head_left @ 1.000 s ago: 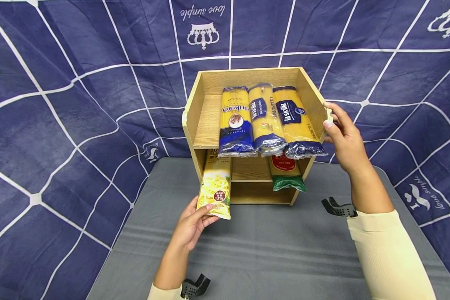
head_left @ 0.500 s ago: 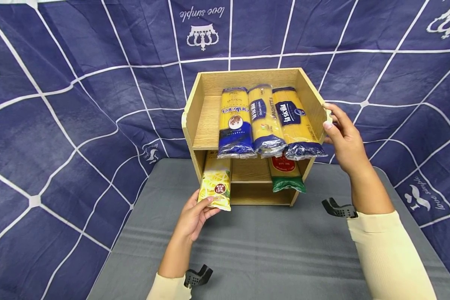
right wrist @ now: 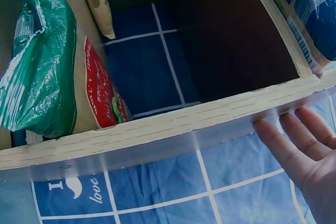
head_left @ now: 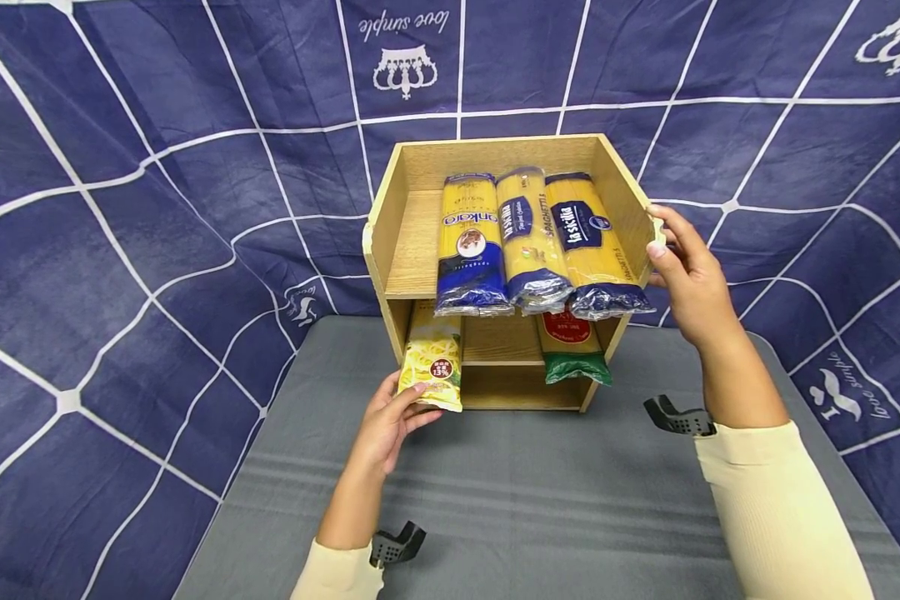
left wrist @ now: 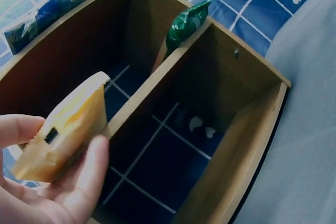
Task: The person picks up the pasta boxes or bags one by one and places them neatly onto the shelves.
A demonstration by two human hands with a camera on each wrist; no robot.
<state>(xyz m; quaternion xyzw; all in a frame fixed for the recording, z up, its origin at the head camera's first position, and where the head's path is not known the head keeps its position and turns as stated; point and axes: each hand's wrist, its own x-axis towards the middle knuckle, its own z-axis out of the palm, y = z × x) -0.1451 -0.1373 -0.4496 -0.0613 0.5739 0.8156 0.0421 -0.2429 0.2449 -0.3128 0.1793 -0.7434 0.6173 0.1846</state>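
Observation:
My left hand [head_left: 386,425] pinches the front end of a yellow noodle packet [head_left: 431,354], thumb on top and fingers beneath. The packet's far part lies inside the left of the middle level of a wooden shelf unit [head_left: 495,146], hidden under the top board. In the left wrist view the packet's end [left wrist: 68,135] sticks out past the shelf's front edge. My right hand [head_left: 690,283] grips the front edge of the unit's right side panel. In the right wrist view its fingertips [right wrist: 268,129] touch the panel's outer face.
On the top level lie a blue-ended spaghetti packet [head_left: 472,242] and two La Sicilia spaghetti packets [head_left: 532,237], their ends overhanging the front. A green-ended pasta packet [head_left: 573,346] juts from the middle level's right. Grey cloth [head_left: 540,500] covers the table; blue gridded fabric [head_left: 292,167] hangs behind.
My left hand has moved forward toward the shelf, and the noodle packet has slid deeper into the middle level. My right hand keeps its place on the side panel.

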